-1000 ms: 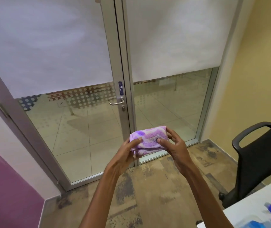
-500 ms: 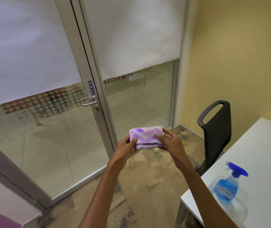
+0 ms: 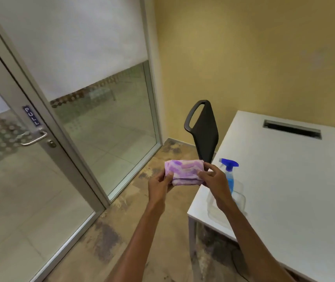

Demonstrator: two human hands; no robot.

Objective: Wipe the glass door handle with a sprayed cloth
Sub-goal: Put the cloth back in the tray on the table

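Two hands, left hand [image 3: 158,187] and right hand [image 3: 215,180], grip one cloth [image 3: 184,171] (folded).

Plain white rectangular table [image 3: 296,180] w/ a dark cable slot at the back. Clear plastic spray bottle w/ blue trigger head [image 3: 229,169] stands upright near its front-left corner.

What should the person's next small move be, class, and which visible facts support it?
Probably free the right hand and reach for the spray bottle on the white table. Both hands, the left hand included, hold the folded purple cloth beside it, and the door handle is far off.
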